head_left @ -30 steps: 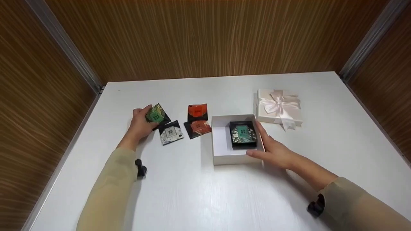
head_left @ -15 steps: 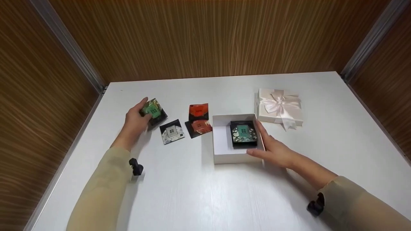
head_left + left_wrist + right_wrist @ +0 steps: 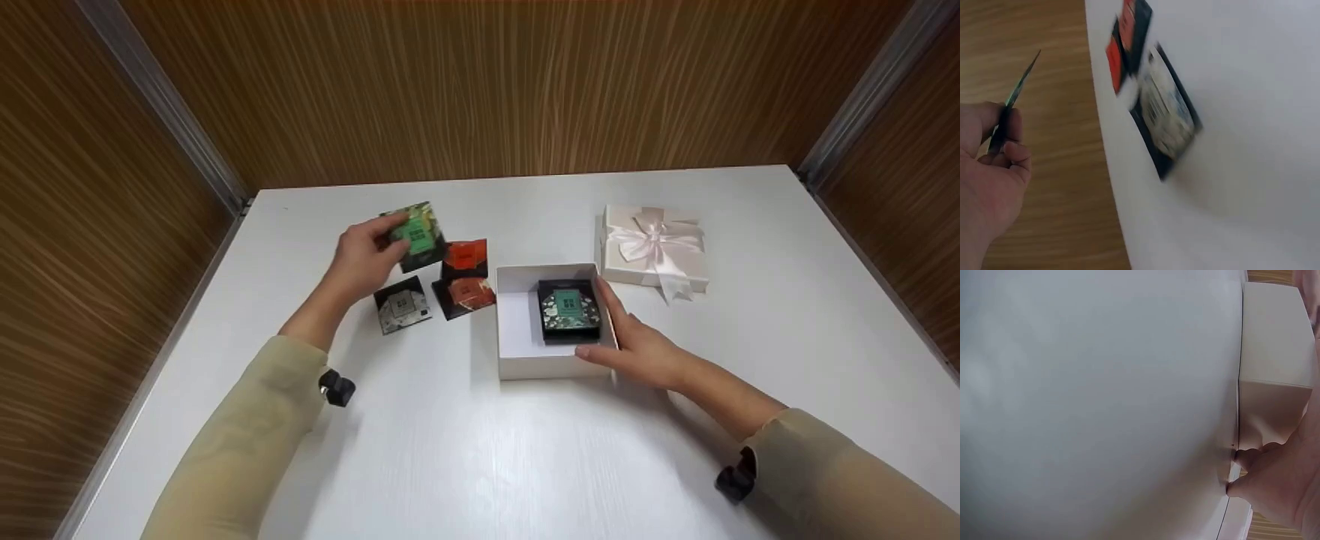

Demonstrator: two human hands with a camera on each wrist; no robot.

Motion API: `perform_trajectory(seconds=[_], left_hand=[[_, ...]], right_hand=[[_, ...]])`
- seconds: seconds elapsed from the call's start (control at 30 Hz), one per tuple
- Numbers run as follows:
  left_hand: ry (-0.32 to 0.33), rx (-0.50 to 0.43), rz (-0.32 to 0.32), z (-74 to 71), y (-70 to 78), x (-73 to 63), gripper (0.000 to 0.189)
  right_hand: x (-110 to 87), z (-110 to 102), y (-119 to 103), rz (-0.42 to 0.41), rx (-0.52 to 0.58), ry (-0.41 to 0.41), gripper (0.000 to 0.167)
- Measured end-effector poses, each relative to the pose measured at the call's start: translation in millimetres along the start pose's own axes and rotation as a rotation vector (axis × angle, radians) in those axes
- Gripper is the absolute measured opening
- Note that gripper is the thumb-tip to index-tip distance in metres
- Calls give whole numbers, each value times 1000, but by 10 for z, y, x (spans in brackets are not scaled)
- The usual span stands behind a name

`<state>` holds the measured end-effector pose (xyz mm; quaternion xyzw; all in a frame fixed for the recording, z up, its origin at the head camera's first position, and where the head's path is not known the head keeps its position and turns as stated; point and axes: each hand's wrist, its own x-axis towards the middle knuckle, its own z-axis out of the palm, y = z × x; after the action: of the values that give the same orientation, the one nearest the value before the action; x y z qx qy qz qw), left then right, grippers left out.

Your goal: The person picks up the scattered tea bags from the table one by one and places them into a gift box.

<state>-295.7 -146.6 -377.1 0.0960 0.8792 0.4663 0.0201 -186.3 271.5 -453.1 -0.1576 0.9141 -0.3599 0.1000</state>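
My left hand (image 3: 358, 259) pinches a green patterned sachet (image 3: 421, 236) between thumb and fingers, raised over the table and overlapping the orange sachet (image 3: 469, 255) in the head view. Edge-on, the held sachet (image 3: 1021, 87) looks thin in the left wrist view. Below it lie a white floral sachet (image 3: 403, 307) and a rust-red sachet (image 3: 469, 294). My right hand (image 3: 641, 351) grips the right side of an open white box (image 3: 540, 367), thumb over the rim and fingers along the outer wall. A teal floral sachet (image 3: 570, 309) lies inside, on top of black ones.
A cream box lid (image 3: 634, 280) with a pink ribbon bow (image 3: 654, 238) lies behind the white box to the right. Wood-grain panels (image 3: 480, 90) close off the white table (image 3: 465, 450) at the back and sides.
My left hand has lifted the green sachet off the table beside the white floral one, and carried it right and back. The right hand and the box stay in place.
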Motion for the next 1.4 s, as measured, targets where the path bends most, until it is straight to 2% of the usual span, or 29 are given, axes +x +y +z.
perform_trajectory(seconds=[0.2, 0.47, 0.67, 0.87, 1.0, 1.17, 1.3, 1.4], left_hand=[[-89, -10, 121, 283, 352, -59, 47], [-211, 12, 155, 724, 622, -93, 46], [-294, 60, 213, 1023, 711, -70, 45], [-363, 94, 187, 1258, 793, -56, 47], [-371, 117, 197, 1386, 820, -41, 47], [-381, 112, 245, 1542, 816, -9, 46], [-385, 158, 265, 1630, 811, 13, 47], [-390, 196, 255, 1672, 807, 25, 47]], right_hand=[[0, -1, 1, 3, -8, -2, 112], [0, -4, 11, 4, -3, 3, 112], [16, -4, 33, -4, 15, 6, 112], [15, -19, 48, -13, 38, 2, 111], [12, -29, 52, -8, 33, 2, 110], [12, -31, 51, -6, 29, -1, 109], [20, -28, 56, -7, 33, -6, 109], [20, -29, 58, -4, 32, -10, 109]])
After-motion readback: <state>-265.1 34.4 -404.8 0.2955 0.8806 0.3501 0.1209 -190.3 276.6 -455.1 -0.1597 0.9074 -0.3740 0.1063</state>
